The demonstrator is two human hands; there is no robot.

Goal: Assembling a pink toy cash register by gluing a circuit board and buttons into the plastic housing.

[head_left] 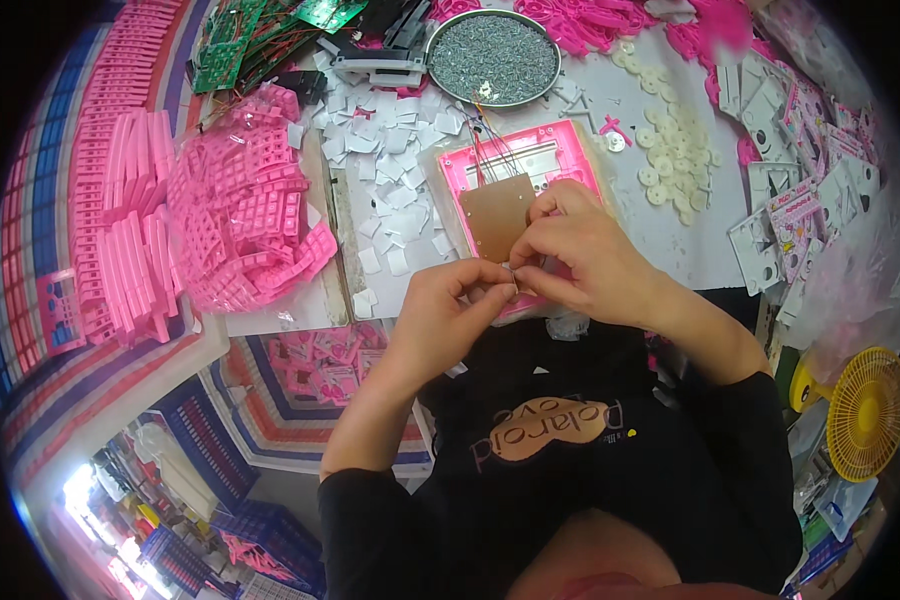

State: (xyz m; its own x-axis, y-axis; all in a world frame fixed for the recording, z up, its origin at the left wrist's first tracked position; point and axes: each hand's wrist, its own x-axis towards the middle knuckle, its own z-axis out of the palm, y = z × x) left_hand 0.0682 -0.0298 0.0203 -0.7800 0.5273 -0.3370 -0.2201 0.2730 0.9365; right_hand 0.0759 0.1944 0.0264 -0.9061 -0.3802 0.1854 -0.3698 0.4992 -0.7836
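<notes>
My left hand (455, 308) and my right hand (592, 250) meet at the near edge of a pink plastic casing (577, 152). Thumb and fingers of each are pinched together, tip to tip, around something small and whitish that is too tiny to name. A brown circuit board (494, 212) lies over the middle of the casing, partly under my right fingers. Thin dark and red wires (488, 145) run up from the board past the casing's far rim. My right hand hides the casing's right side.
Beyond the casing stands a round metal tray of small screws (495, 55). Small white squares (395, 140) lie scattered to the left, beside a bag of pink keypad parts (245, 210). White discs (660, 150) and white panels (760, 235) lie right; a yellow fan (867, 413) stands lower right.
</notes>
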